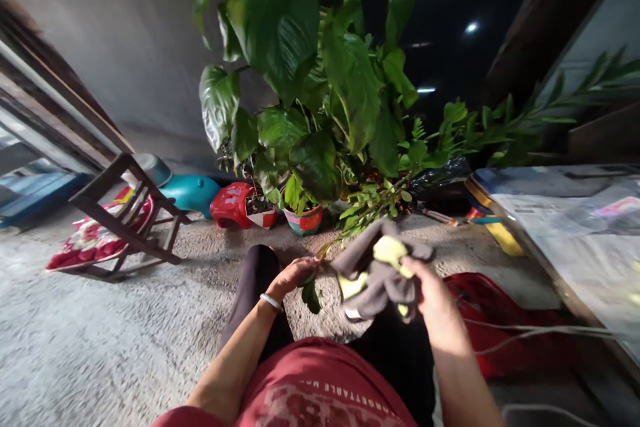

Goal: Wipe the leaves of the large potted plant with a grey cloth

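Observation:
My right hand (pixel 423 280) grips a bunched grey and yellow cloth (pixel 383 273), slightly blurred, held above the floor in front of my lap. The fingers of my left hand (pixel 295 277) are pinched on a leafy plant stem (pixel 325 252). One dark green leaf (pixel 311 293) hangs just below those fingers. Beyond the cloth, low light-green foliage (pixel 367 203) spreads from the plants. Large broad leaves (pixel 280 33) of a potted plant rise ahead of me, and a small painted pot (pixel 303 220) stands under them.
On the left is a wooden chair (pixel 145 213) with a red patterned cushion (pixel 100 233). A red plastic stool (pixel 230 205) and a turquoise plastic item (pixel 193 193) stand by the wall. To the right are a paper-covered table (pixel 560 227), a red object (pixel 490 300) and pale cords (pixel 540 330).

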{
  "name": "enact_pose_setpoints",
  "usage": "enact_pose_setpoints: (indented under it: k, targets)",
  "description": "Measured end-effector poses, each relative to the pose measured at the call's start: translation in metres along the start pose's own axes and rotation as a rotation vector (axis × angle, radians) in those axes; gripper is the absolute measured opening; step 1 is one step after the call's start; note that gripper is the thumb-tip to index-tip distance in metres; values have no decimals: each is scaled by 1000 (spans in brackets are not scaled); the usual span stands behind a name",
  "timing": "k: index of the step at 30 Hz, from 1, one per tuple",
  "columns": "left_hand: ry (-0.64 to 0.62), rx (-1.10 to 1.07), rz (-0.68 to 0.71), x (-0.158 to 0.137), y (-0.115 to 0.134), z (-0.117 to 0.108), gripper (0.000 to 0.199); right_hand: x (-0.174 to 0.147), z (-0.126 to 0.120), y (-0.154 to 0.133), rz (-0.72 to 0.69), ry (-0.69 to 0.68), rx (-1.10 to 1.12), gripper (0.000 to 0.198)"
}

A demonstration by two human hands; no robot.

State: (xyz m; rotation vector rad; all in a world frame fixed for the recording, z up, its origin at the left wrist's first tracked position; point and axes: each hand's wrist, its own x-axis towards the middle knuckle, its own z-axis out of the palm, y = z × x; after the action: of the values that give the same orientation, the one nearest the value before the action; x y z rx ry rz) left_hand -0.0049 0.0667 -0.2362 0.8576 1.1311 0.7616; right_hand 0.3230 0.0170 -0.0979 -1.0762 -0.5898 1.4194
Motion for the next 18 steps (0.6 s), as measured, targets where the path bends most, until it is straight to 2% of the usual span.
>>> enact_pose_setpoints:
  k: [2, 4, 7, 10, 12, 15, 16, 18]
  targets:
    - [-33, -115, -16, 3, -2, 2, 44, 31, 5, -20, -109, 237, 132, 29]
    - [-37, -235, -39, 6, -2, 6, 36, 53, 24, -21, -94, 294, 155, 24]
    - [19, -329, -103, 9, -1, 12, 22, 47, 60, 14, 96, 151, 37, 23]
    - [55, -345, -134, 9, -3, 15, 22, 5, 82, 61, 245, 11, -87, 28]
    - [42, -363, -133, 8, -4, 17, 23, -24, 86, 77, 283, -149, -179, 30]
    - [3, -393, -118, 6, -2, 22, 24, -47, 81, 73, 245, -437, -308, 30]
    - [-7, -404, -96, 5, 0, 24, 25, -48, 79, 66, 225, -491, -328, 31]
    - [-1, -428, -8, 1, 7, 28, 28, -44, 73, 53, 186, -496, -310, 35]
